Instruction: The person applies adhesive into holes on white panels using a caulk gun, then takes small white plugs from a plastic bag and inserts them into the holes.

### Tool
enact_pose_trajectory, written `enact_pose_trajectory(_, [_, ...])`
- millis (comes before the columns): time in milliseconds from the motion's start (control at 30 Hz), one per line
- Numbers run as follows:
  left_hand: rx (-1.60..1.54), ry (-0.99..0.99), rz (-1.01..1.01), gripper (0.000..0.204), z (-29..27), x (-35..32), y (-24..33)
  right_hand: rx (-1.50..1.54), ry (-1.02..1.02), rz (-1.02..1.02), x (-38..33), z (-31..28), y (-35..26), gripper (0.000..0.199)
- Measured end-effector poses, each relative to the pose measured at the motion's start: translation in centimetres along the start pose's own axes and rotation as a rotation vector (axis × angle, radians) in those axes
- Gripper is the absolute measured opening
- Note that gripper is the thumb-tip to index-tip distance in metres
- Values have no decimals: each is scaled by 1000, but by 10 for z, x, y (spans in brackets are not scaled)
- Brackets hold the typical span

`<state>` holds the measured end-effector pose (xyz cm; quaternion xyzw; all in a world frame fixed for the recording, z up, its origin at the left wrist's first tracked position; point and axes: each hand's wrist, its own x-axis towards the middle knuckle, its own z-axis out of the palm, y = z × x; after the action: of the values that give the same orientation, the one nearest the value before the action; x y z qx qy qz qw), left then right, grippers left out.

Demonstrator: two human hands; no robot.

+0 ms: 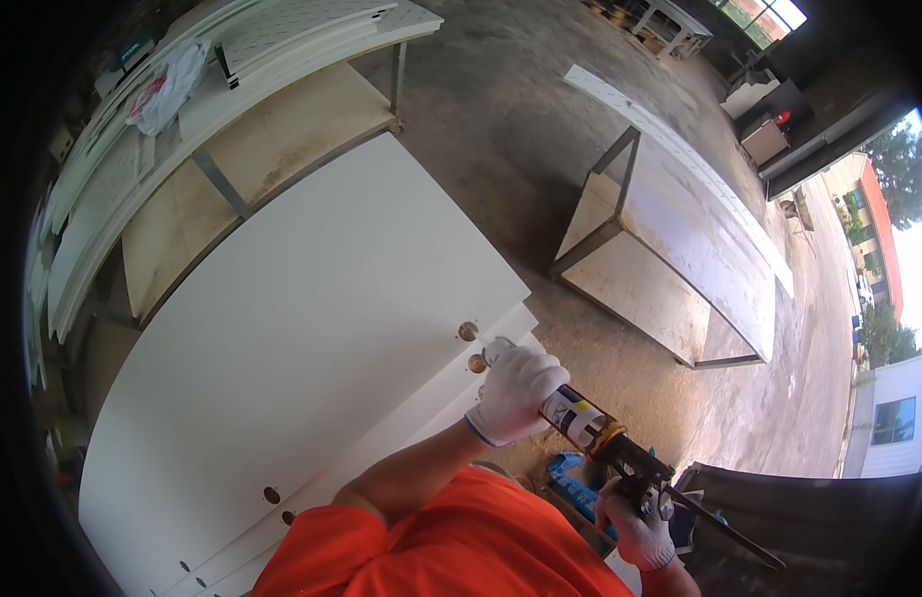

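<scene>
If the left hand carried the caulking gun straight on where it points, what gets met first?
Probably the top white panel, near its uppermost round hole, with the nozzle arriving before the left hand. Depth is unclear; the tip may already touch.

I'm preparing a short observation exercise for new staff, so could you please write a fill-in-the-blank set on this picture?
1. The left hand and right hand wear gloves coloured ____.
2. Of these two hands, the one at the rear handle of the caulking gun is the ____.
3. The hole in the top panel nearest the left hand is ____ in shape.

Missing words: white; right; round.
</scene>
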<state>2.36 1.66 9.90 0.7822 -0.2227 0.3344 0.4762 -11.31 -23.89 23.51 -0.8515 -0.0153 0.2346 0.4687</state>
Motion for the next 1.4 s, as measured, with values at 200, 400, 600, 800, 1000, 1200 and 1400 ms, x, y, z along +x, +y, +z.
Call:
enact_pose_trajectory(200, [59, 10, -47, 47, -6, 1, 5, 693, 82, -80, -6, 8, -9, 69])
enact_pose_trajectory(400, [115, 20, -21, 44, -9, 7, 25, 505, -28, 29, -6, -16, -2, 77])
enact_pose_trajectory(600, [334, 65, 0, 46, -60, 18, 107, 696, -221, -14, 13, -38, 15, 73])
enact_pose_trajectory(800, [763, 69, -168, 43, -133, -56, 203, 820, -594, -86, 47, -2, -16, 79])
enact_pose_trajectory(1000, [1017, 127, -350, 46, -216, -127, 329, 811, -1088, -59, 18, 120, -65, 86])
enact_pose_trajectory(1200, [1179, 674, -124, 45, -290, -200, 537, 694, -1539, -11, -80, 268, -122, 93])
enact_pose_trajectory(1400, [1509, 781, 5, 43, -344, -319, 644, 584, -1849, -53, -184, 424, -179, 99])
